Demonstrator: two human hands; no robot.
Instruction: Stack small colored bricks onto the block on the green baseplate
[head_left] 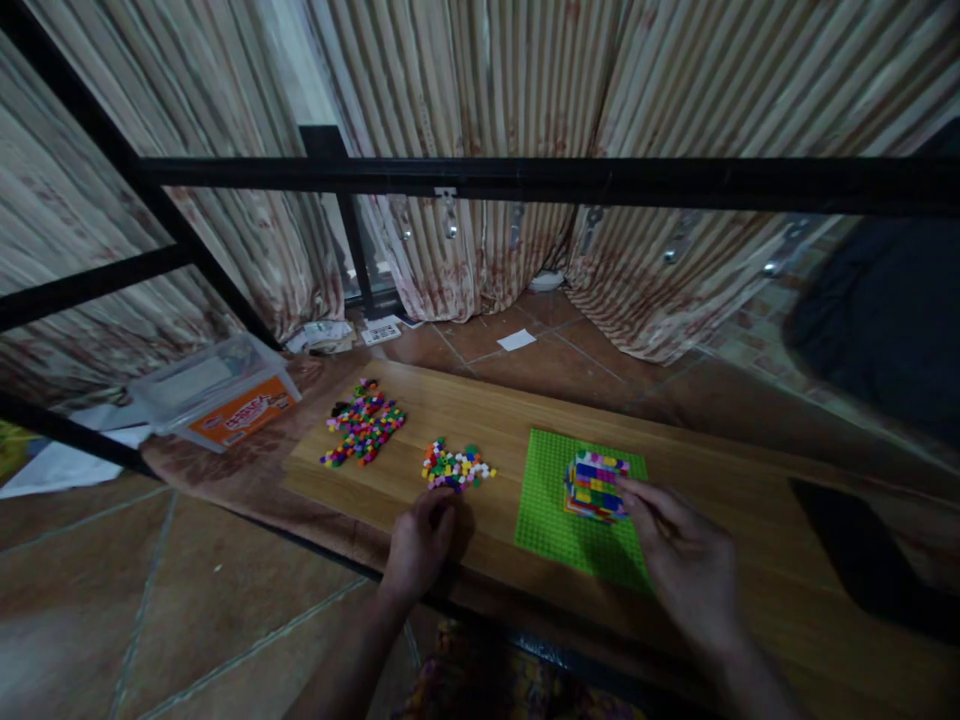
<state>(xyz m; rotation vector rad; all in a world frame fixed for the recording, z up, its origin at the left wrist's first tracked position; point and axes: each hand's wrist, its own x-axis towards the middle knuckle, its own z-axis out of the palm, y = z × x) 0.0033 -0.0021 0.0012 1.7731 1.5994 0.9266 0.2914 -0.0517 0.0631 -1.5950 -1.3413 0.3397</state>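
Note:
On the green baseplate [544, 495] stands a small block of stacked toy bricks [595, 487] in blue, purple, yellow, red and white. My right hand [686, 560] is at its right side, thumb and index finger pinched together near the top edge. Whether a small brick sits between those fingertips is too small to tell. My left hand [421, 545] rests curled at the table's front edge, just below a small pile of loose bricks [456, 465]. Its fingers are closed, and what they may hold is hidden.
A larger heap of mixed bricks [365, 425] lies at the left of the wooden table [487, 400]. Beyond that end is a clear plastic box [225, 390] with an orange label. A dark flat object [862, 550] lies at the right. A black metal bar [525, 180] crosses behind.

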